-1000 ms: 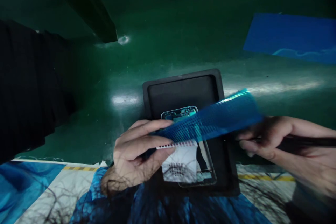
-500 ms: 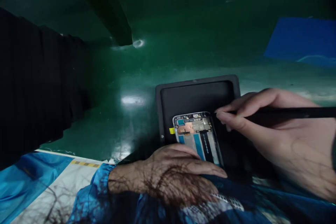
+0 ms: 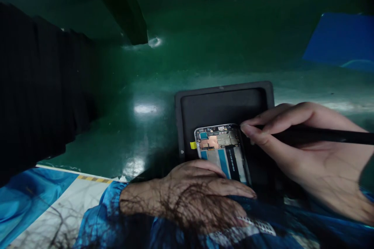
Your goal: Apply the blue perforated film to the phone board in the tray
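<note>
Glossy green surface (image 3: 210, 58) runs to a blue sheet (image 3: 339, 41) far right; dark cloth (image 3: 37, 85) closes off the left. Your black rubber tray (image 3: 223, 88) has open room in its far half. The open-backed phone frame (image 3: 219, 148) lies at the tray's near end, under your left hand (image 3: 193, 202), fingers pressed together across it. Your right hand (image 3: 315, 159) pinches a black pen-like tool (image 3: 321, 136) just beside the frame's far right corner.

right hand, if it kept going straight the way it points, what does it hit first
Most likely the opened phone, at its upper right edge. The right hand and its black stylus point left right up to it, though depth is unclear and they may pass above.
</note>
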Motion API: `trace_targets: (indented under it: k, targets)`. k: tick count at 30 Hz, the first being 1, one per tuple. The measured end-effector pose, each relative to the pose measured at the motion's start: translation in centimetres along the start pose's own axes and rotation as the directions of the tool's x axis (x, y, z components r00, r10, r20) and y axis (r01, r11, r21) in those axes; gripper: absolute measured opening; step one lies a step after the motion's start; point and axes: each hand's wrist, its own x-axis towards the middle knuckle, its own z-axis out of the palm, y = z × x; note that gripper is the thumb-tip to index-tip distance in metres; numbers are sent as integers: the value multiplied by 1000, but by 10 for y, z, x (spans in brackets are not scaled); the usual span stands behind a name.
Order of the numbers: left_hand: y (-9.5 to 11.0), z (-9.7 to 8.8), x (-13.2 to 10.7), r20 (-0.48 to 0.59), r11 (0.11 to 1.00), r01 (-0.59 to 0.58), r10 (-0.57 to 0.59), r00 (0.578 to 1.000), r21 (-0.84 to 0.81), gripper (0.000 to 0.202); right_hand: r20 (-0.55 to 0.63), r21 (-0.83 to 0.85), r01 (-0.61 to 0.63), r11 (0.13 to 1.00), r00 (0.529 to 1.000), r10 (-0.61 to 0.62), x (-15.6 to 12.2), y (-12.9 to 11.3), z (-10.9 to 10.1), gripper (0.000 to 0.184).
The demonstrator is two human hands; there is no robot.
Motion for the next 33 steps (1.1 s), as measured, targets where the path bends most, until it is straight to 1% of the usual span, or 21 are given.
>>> trace_targets:
  k: [2,4,6,8,10,12,14,15,17,20,22,26,29,31,33]
  targets:
    - [-1,2,-1,-35,1000,-10,10,999,-9,11,16,-12,42,999,999,-42,-2,0,0,24]
    - [-1,4,-2,-43,1000,-23,22,999,-12,10,38,-35,75,997,997,-74,-4,0,-1,23]
    - [-1,4,-3,-38,1000,-14,13,999,-20,11,49,-55,105,993,993,-103,-6,0,-2,23]
    - [-1,5,-3,-58,1000,2,-3,998,-29,15,68,-62,159,985,986,-155,-8,3,-4,23]
    - [-1,5,-4,-66,998,15,-19,998,-60,16,124,-68,257,964,961,-247,-9,8,-6,20]
    - [0,5,-3,-60,995,25,-31,998,-101,11,193,-69,334,940,929,-316,-9,12,-8,18]
    - [1,5,-3,-42,990,52,-58,997,-132,7,212,-70,357,931,918,-336,-9,14,-9,19]
    - [1,5,-3,-44,989,59,-65,997,-138,7,193,-69,351,934,923,-333,-9,14,-10,21]
    - [2,5,-3,-35,989,58,-63,997,-137,6,120,-61,325,944,941,-317,-8,12,-9,23]
    - [2,6,-4,-53,992,45,-51,997,-115,10,50,-49,213,976,976,-210,-6,9,-7,24]
    - [2,8,-5,-82,994,43,-52,995,-102,10,52,-21,183,983,982,-182,-6,10,-5,23]
    - [2,12,-6,-100,992,37,-48,994,-117,8,61,43,249,968,966,-251,-6,16,-1,22]
    - [1,13,-5,-107,985,47,-66,992,-169,9,76,34,218,975,973,-220,-3,18,0,22]
    - [1,10,-4,-113,978,51,-75,991,-204,8,75,38,184,982,980,-186,1,17,-4,24]
    - [0,6,-1,-156,969,68,-107,982,-238,6,4,80,139,987,990,-140,2,16,-14,24]
